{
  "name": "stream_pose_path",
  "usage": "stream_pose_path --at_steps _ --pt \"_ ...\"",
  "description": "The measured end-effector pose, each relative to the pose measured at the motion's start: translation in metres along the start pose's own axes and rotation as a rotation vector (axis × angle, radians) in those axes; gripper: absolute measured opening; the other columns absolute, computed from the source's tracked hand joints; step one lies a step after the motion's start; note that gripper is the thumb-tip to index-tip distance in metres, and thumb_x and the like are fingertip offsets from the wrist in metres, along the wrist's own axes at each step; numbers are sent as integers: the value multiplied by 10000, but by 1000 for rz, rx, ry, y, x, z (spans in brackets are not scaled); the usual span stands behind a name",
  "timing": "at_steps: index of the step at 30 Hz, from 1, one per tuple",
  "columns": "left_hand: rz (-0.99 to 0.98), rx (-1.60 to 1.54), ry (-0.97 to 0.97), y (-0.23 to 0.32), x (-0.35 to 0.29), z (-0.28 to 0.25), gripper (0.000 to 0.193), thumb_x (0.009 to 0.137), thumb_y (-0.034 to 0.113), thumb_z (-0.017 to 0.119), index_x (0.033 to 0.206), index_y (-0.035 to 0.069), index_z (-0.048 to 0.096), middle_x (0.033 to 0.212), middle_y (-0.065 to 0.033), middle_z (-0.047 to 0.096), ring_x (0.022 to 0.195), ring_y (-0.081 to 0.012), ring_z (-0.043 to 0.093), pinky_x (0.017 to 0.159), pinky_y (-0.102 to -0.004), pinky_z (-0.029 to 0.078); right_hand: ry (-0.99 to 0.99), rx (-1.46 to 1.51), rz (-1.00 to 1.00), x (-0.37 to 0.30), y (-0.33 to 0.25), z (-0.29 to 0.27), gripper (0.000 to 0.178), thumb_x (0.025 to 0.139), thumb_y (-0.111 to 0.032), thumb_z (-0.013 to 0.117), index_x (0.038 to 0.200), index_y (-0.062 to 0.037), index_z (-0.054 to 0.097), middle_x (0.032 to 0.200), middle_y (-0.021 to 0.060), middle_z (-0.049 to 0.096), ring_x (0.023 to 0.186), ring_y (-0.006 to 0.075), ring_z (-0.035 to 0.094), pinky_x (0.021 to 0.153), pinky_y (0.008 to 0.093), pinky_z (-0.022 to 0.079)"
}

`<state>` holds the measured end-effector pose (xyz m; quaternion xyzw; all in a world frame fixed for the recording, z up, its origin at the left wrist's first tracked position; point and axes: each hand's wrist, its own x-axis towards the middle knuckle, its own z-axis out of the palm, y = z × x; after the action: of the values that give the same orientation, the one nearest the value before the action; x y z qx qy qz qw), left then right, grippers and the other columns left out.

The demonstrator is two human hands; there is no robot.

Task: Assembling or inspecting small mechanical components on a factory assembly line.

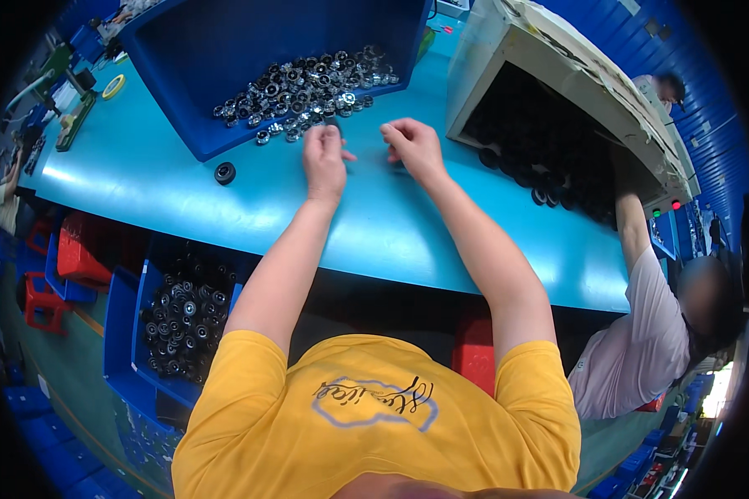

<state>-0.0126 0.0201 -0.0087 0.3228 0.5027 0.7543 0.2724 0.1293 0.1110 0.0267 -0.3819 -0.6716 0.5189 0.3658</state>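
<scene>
My left hand [324, 166] is over the blue-green table, just in front of a heap of shiny metal round parts [308, 87]. Its fingers are drawn together, with something dark at their tips that is too small to name. To its right, my right hand [414, 148] is closed in a loose pinch, and its finger pads are hidden. The two hands are a little apart. The metal parts spill from a tilted blue bin [200, 62] onto the table. A single black wheel-like part [225, 173] lies left of my left hand.
At the right stands a pale box-like machine [474, 91] with black round parts in its opening. A co-worker's arm [632, 224] reaches in there. Below the table's left edge, a blue crate [146, 324] holds black wheels. Yellow tape [113, 86] and red stools [46, 303] are farther left.
</scene>
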Motion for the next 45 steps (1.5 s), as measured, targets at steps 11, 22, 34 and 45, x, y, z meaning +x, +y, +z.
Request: stream_pose_path --at_steps 11,22,34,45 --pt "-104 -259 64 0 16 -6 210 1025 192 469 1079 4 543 1082 -166 658 906 -204 636 636 -310 570 218 -737 -292 94 13 72 345 764 -226 735 1078 -84 721 1070 158 657 1001 322 640 864 428 520" --pt "-216 -490 -57 0 13 -3 190 1010 194 539 1052 10 564 1072 -125 653 929 -204 634 800 -347 546 174 -202 -360 32 -18 37 314 736 -86 786 1020 -23 669 868 97 661 748 196 677 687 312 562" --pt "-217 -415 -369 15 -10 10 379 1000 182 582 1316 -16 514 1174 -85 623 1061 -179 612 938 -358 507 153 -159 -379 -50 -32 6 291 785 -13 745 1071 -11 693 964 93 651 793 172 686 731 283 587" --pt "-302 -425 -501 14 -13 10 348 1007 176 573 1298 -13 544 1150 -85 643 1039 -166 625 922 -328 509 209 -106 -464 -62 -26 4 275 697 14 792 941 -31 672 917 59 626 744 148 664 674 276 554"
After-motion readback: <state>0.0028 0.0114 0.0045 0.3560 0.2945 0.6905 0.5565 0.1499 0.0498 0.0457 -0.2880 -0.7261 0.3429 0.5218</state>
